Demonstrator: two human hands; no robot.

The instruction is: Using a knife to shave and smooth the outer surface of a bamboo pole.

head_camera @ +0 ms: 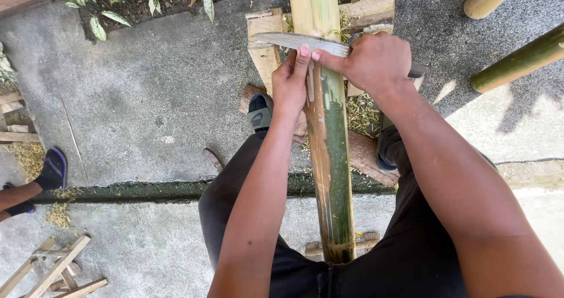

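**Blade laid across a bamboo pole**

A seated person steadies a long bamboo pole between the knees, its far end propped on a stack of wood blocks so the stalk lies raised and steady above the concrete ground. The right hand is clamped around the handle of a knife, the blade set crosswise on the pole where green skin gives way to pale, bare wood. The left hand rests against the stalk, fingers together and thumb pressed up to the blade's back (apparently to guide it). More poles lie to the right; another person's sandalled foot shows at far left.
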